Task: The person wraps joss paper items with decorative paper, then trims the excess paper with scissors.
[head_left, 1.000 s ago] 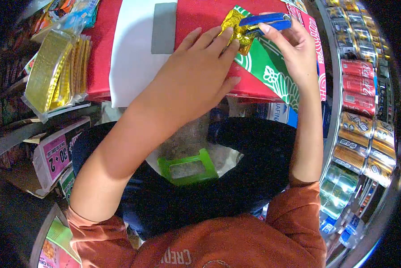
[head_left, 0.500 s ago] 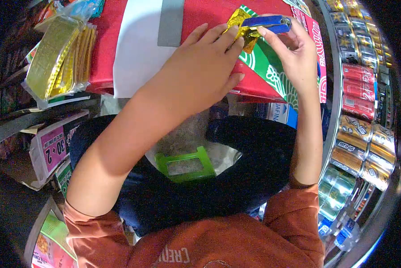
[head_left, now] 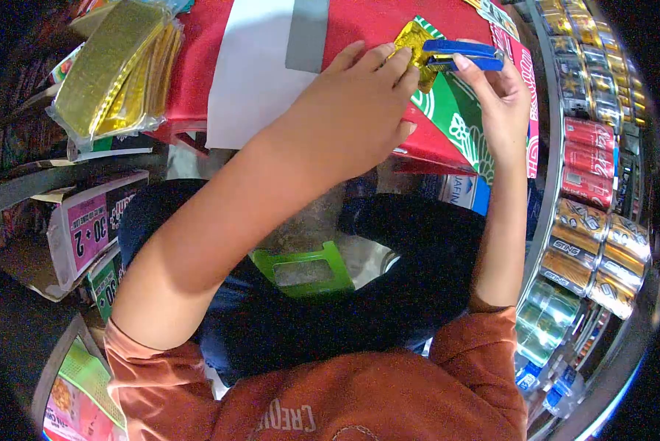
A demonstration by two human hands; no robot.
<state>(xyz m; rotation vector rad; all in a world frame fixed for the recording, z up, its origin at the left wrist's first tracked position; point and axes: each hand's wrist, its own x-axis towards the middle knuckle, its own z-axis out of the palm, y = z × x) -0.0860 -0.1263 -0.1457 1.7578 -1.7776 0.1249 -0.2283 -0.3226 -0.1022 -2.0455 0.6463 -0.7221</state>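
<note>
A blue stapler [head_left: 464,55] is gripped in my right hand [head_left: 508,103], its jaws pointing left at a crumpled gold foil piece [head_left: 412,45]. The stapler's front end overlaps the foil's right side. My left hand [head_left: 366,103] reaches in from the left, palm down with fingers stretched out and thumb apart. Its fingertips rest at the foil's left edge. Beneath the foil lies a green strip with white patterns [head_left: 455,121] on the red tabletop [head_left: 344,22].
A white sheet [head_left: 252,73] with a grey strip [head_left: 306,33] lies left of my hands. Stacked gold sheets in clear plastic [head_left: 116,70] sit at the far left. Packed drink cans [head_left: 591,158] line the right side. A green frame-like piece [head_left: 304,268] is below, between my legs.
The stapler has turned to lie more level, and its jaws show a wider gap. The view has shifted slightly, with both hands lower and further right in it.
</note>
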